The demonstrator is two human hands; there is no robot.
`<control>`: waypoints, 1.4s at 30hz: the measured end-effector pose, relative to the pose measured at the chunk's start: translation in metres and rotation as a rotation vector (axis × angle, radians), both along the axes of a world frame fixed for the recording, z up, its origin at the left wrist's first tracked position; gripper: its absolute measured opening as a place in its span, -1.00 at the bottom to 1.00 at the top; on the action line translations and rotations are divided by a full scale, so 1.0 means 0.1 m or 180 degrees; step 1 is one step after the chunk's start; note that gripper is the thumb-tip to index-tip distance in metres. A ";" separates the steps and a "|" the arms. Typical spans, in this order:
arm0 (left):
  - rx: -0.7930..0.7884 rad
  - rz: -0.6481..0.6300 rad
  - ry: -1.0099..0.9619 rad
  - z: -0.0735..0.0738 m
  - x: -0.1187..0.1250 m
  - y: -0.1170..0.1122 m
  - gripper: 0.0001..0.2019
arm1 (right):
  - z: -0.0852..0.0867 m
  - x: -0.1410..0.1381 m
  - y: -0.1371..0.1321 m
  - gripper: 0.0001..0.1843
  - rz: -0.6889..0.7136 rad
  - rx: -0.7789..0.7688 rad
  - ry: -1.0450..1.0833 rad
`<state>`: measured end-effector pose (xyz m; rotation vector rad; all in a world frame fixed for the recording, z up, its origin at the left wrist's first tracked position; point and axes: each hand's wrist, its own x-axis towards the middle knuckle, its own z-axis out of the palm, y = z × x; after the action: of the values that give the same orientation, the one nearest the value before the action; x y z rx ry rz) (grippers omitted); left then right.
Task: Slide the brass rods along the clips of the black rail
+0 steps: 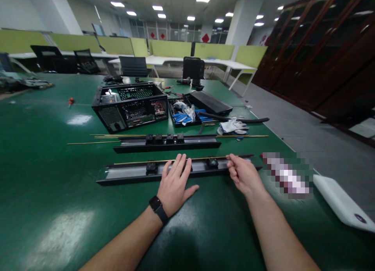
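Observation:
In front of me a long black channel [129,180] with a pale inner strip lies across the green table. Small black blocks sit inside it, one block [151,168] left of my left hand and another block [212,163] to its right. A thin brass-coloured rod [140,162] runs along the channel's far side. My left hand [175,181], with a black watch on the wrist, rests open over the channel's middle, fingers stretched across it and hiding part of the inside. Near the channel's right end my right hand [241,173] pinches the rod between thumb and fingers.
Behind lies a second black channel [140,149] with several blocks and thin rods. Farther back stand an open black computer case [131,107], a tray holding gloves [184,113], a black panel [209,102] and white gloves [233,126]. At right lie a blurred item and a white object [340,198].

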<state>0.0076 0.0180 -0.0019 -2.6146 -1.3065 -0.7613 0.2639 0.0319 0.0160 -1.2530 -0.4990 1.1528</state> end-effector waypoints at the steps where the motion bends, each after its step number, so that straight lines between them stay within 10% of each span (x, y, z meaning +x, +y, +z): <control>1: 0.0003 -0.0002 -0.0003 0.00 0.00 0.00 -0.27 | -0.01 -0.02 0.00 -0.87 0.0054 0.0005 0.0012; 42: -0.0030 0.0013 0.0030 -0.01 -0.01 -0.01 -0.27 | 0.01 -0.22 -0.04 -0.70 0.0237 0.0116 -0.0031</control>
<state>0.0071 0.0174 -0.0028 -2.6189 -1.3157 -0.7432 0.2416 0.0282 0.0165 -1.2175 -0.5755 1.1954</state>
